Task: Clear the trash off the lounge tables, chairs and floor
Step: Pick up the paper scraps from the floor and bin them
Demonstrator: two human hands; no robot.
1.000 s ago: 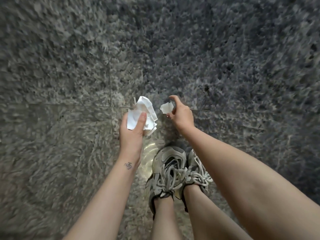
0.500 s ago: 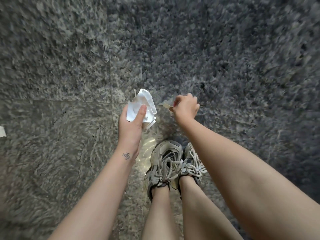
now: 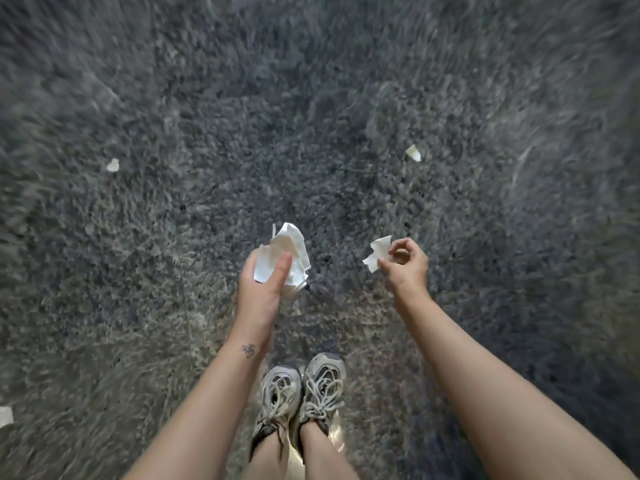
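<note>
Head view: left hand [image 3: 261, 292] is gripping loose wad [image 3: 287, 252], right hand [image 3: 405, 268] pinching torn piece [image 3: 377, 252]; either is risking slipping out on bending. Farther off, left scrap [image 3: 113, 165] and right scrap [image 3: 413, 153] are lying on floor [image 3: 311, 133], well apart, easily overlooked.

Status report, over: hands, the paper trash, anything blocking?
Left hand grips paper wad. Right hand pinches small scrap. Three more scraps on floor, nothing blocking.

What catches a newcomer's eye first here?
At centre, the left hand grips a crumpled paper wad; beside it the right hand pinches a torn paper scrap. More white litter lies on the speckled floor beyond: a scrap at left and a scrap at upper right.
</note>
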